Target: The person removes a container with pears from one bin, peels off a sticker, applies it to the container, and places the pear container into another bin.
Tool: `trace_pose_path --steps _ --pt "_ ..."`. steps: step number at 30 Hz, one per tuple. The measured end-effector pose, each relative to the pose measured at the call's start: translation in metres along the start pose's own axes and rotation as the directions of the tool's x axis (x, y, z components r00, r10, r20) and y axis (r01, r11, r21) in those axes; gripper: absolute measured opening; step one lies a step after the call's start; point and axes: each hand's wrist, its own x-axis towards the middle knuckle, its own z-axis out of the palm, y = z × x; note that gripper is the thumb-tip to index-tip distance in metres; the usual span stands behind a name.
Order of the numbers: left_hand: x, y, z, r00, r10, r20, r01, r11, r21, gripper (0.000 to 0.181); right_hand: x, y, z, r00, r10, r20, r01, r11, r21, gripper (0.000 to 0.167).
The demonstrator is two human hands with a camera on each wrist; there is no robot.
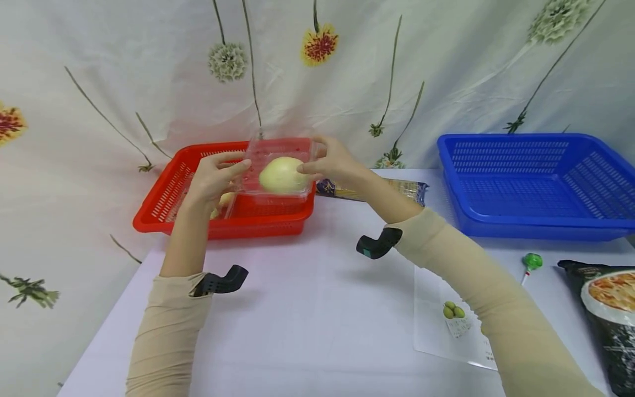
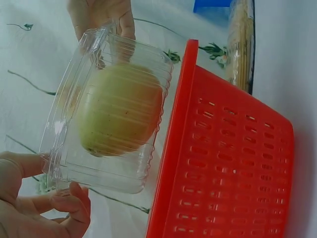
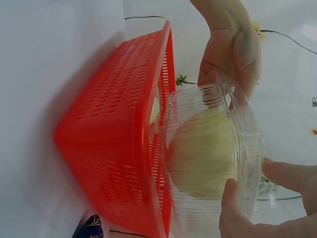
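Observation:
A clear plastic clamshell box (image 1: 252,165) with one large pale yellow-green fruit (image 1: 283,175) inside is held above the right part of the red basket (image 1: 258,227). My left hand (image 1: 214,175) pinches the box's left end between thumb and fingers. At its other end, my right hand (image 1: 333,161) grips the rim, thumb at the front. The left wrist view shows the box (image 2: 114,173) lidded and just over the basket's edge (image 2: 171,144). Inside the basket, partly hidden by my left hand, lies another clear container with yellowish pieces (image 1: 226,199).
To the right stands a blue basket (image 1: 536,223). A long packet of noodle-like sticks (image 1: 404,189) lies behind my right forearm. Nearer are a green lollipop (image 1: 533,261), a black snack bag (image 1: 607,320) and a clear sheet or bag with small green fruits (image 1: 453,311).

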Motion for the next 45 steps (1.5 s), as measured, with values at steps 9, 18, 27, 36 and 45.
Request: trace_pose_path --steps 9,18,27,36,45 --pt "-0.001 0.005 0.023 0.999 0.034 0.022 -0.034 0.999 -0.023 0.052 -0.013 0.011 -0.023 0.998 0.056 -0.021 -0.053 0.992 0.116 0.081" --pt "-0.003 0.003 0.047 0.982 0.098 0.163 -0.061 0.975 -0.216 0.054 -0.033 0.026 -0.051 0.995 0.086 -0.049 -0.082 0.993 0.087 0.084" --pt "-0.012 0.008 0.078 0.94 0.174 0.295 -0.025 0.895 -0.446 0.064 -0.053 0.041 -0.075 0.992 0.101 -0.073 -0.087 0.981 0.175 0.082" --pt "-0.023 0.002 0.117 0.94 0.184 0.287 -0.003 0.846 -0.533 0.061 -0.081 0.047 -0.091 0.987 0.104 -0.121 -0.092 0.991 0.102 0.084" --pt "-0.032 -0.013 0.153 0.961 0.146 0.236 -0.01 0.869 -0.495 0.059 -0.098 0.065 -0.104 0.988 0.11 -0.11 -0.097 0.989 0.115 0.092"
